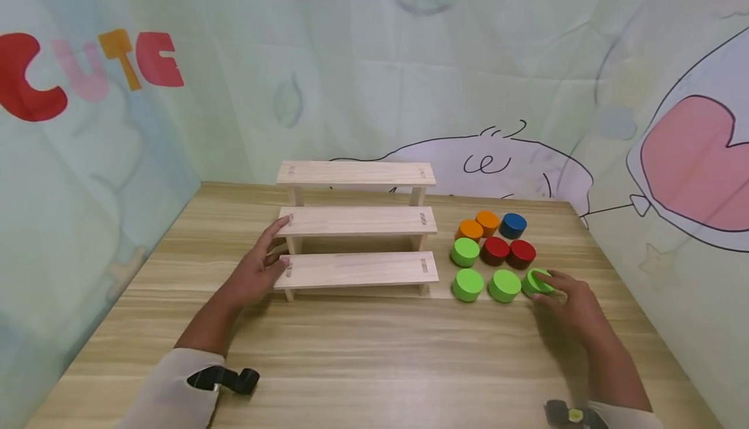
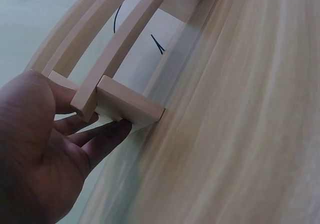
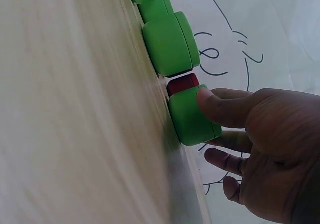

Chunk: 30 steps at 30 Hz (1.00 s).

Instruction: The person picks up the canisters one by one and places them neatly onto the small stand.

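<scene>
A three-step wooden stand [image 1: 358, 221] of pale planks sits on the table. My left hand [image 1: 253, 274] grips its left end, the thumb at the corner of the lowest plank. The left wrist view shows the fingers of that hand [image 2: 55, 149] against the stand's end panel [image 2: 131, 104]. Over on the right, my right hand [image 1: 576, 302] pinches a short green cylinder [image 1: 536, 282] between thumb and fingers. In the right wrist view that green cylinder [image 3: 192, 116] is down at the table surface, with a seam line near its top.
Beside the held one are more green cylinders [image 1: 504, 285], two dark red cylinders [image 1: 495, 251], two orange cylinders [image 1: 487, 223] and a blue cylinder [image 1: 513, 225], standing close together right of the stand. A printed cloth [image 1: 363, 78] hangs behind the wooden table [image 1: 374, 364].
</scene>
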Each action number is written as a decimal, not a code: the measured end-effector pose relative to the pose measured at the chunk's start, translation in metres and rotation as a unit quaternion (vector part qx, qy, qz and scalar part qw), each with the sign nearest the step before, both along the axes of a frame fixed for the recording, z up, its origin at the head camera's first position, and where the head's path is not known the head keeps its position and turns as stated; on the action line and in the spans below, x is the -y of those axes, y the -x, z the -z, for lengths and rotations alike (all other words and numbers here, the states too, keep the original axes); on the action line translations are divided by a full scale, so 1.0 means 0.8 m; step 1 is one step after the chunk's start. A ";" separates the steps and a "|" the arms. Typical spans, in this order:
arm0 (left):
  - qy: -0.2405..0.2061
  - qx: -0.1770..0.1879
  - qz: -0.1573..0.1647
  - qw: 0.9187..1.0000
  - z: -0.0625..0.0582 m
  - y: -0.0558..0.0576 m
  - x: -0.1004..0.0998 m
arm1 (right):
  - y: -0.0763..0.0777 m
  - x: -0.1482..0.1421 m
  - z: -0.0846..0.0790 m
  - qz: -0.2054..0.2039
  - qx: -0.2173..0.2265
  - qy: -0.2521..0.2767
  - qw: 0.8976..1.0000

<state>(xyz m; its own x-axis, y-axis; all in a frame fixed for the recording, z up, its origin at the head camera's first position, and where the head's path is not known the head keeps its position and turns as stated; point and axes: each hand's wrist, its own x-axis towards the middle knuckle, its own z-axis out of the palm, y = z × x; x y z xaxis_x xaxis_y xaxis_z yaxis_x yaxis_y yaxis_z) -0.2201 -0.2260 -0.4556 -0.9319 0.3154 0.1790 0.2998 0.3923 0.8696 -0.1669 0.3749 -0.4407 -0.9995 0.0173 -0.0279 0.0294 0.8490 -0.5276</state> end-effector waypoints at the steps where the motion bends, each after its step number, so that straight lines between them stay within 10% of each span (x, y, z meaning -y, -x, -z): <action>1: 0.000 -0.001 0.001 1.000 0.001 0.000 0.000 | 0.000 0.000 0.001 0.001 0.002 0.001 1.000; 30: -0.002 -0.009 0.008 1.000 0.005 -0.001 0.001 | -0.005 0.005 -0.002 0.044 -0.016 -0.018 0.999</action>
